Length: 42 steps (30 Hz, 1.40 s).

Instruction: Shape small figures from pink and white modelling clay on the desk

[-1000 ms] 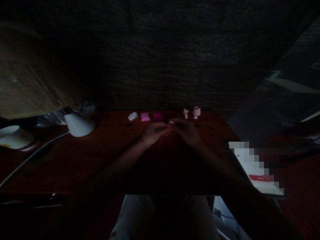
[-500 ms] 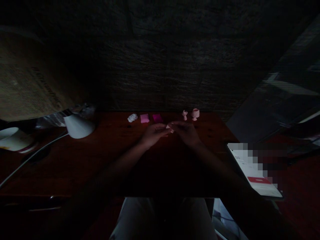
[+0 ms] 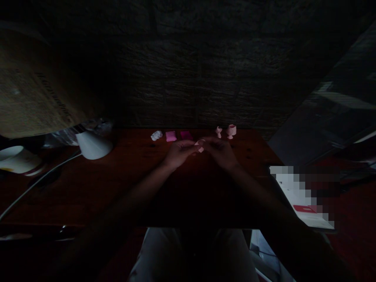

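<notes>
Between the fingertips of both hands is a small piece of pale pink clay [image 3: 200, 145], partly covered by the fingers. My left hand [image 3: 178, 152] pinches it from the left, and my right hand [image 3: 219, 152] pinches it from the right. Behind the hands stand two pale pink clay goblets, a small one [image 3: 219, 131] and a larger one [image 3: 231, 131]. To their left lie a magenta piece [image 3: 186, 135], a pink block [image 3: 170, 136] and a crumpled white lump [image 3: 156, 135].
The dark wooden table [image 3: 123, 176] meets a brick-patterned wall [image 3: 188, 78]. On the left are a paper cup [image 3: 19, 159], a white cone-shaped object [image 3: 94, 145] with a cable, and a cardboard box [image 3: 32, 86]. A lit screen [image 3: 305, 207] lies at the right edge.
Both hands stay together on the pale pink clay, with its visible shape slightly turned between the fingers. The whole view has shifted a little.
</notes>
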Motion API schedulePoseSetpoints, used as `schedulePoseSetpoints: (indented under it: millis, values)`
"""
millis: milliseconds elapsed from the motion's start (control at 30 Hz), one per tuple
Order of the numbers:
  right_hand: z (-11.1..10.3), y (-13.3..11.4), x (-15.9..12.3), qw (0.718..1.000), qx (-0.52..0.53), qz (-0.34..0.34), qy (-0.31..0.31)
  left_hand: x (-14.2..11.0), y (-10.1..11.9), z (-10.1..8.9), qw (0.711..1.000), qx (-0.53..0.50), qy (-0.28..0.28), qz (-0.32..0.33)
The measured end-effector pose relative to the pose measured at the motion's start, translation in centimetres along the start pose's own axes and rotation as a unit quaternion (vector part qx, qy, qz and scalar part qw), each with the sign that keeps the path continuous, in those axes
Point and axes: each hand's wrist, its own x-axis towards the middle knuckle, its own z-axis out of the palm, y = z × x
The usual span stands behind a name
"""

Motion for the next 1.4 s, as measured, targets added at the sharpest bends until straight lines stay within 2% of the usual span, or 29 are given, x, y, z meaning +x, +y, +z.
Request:
schedulePoseSetpoints:
  millis: [167, 367, 633, 833, 1133, 1267, 1400]
  values:
    - [-0.1, 0.1, 0.0, 1.000, -0.003, -0.004, -0.010, -0.1, 0.0, 0.1, 1.000, -0.016, -0.012, -0.023]
    - [0.0, 0.2, 0.1, 1.000, 0.003, 0.000, 0.031, 0.0, -0.2, 0.1, 1.000, -0.018, -0.004, -0.016]
    - [0.0, -0.3, 0.0, 1.000, -0.011, 0.009, 0.024, 0.1, -0.3, -0.2, 1.000, 0.009, -0.006, 0.008]
    - [0.0, -0.4, 0.0, 0.998, -0.011, 0.051, 0.019, -0.1, 0.0, 0.1, 0.999, -0.020, -0.005, -0.028]
    - [-0.1, -0.5, -0.1, 0.997, 0.005, 0.073, 0.016, 0.0, -0.2, 0.1, 1.000, -0.012, 0.011, -0.022]
    - [-0.1, -0.9, -0.2, 0.998, 0.020, 0.053, -0.012, 0.1, -0.1, -0.2, 1.000, 0.001, 0.027, 0.000]
    - [-0.3, -1.1, -0.3, 0.999, 0.011, 0.048, -0.012, 0.1, 0.1, -0.3, 0.999, -0.017, 0.027, -0.015]
